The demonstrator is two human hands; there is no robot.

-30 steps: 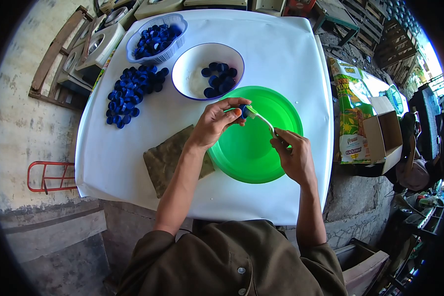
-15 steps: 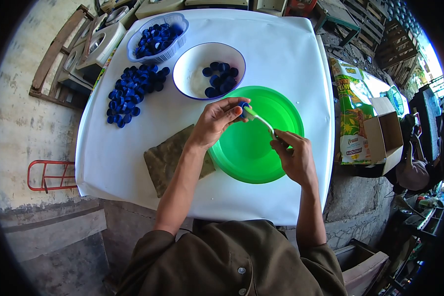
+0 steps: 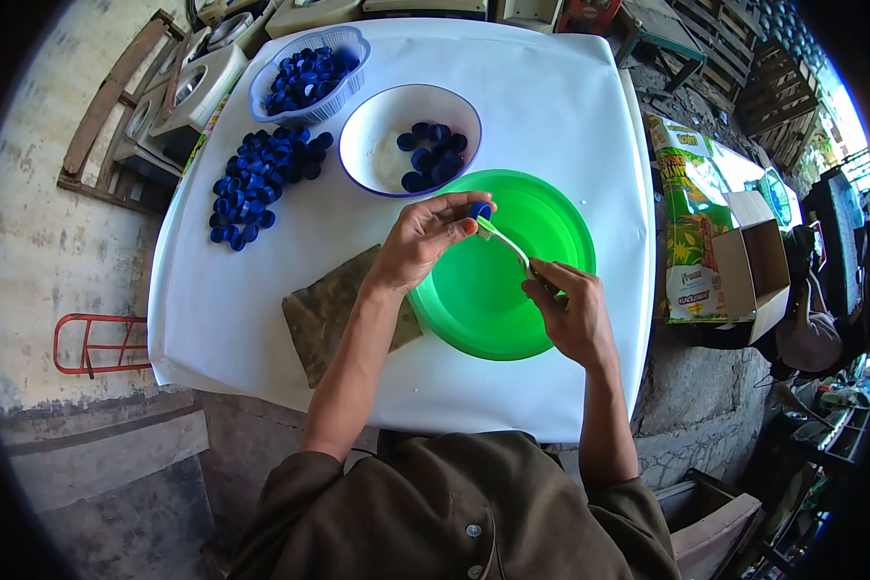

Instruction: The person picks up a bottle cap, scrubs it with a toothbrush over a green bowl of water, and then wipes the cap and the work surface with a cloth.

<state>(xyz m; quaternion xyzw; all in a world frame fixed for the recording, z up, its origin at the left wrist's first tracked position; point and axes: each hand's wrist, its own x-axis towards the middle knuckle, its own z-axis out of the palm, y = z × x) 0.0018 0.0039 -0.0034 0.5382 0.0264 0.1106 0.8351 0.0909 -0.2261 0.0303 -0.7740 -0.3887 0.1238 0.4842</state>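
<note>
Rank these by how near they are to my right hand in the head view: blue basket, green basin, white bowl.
From your right hand:
1. Green basin, right beside it
2. White bowl, beyond, leftward
3. Blue basket, far left

Fingers of the left hand partly hid a blue cap, while the right hand concealed the lower handle of a toothbrush; whether bristles met cap was too small to tell. The left forearm covered part of a brown cloth. Dark clutter at far right blurred into the frame's shadowed edge.
</note>
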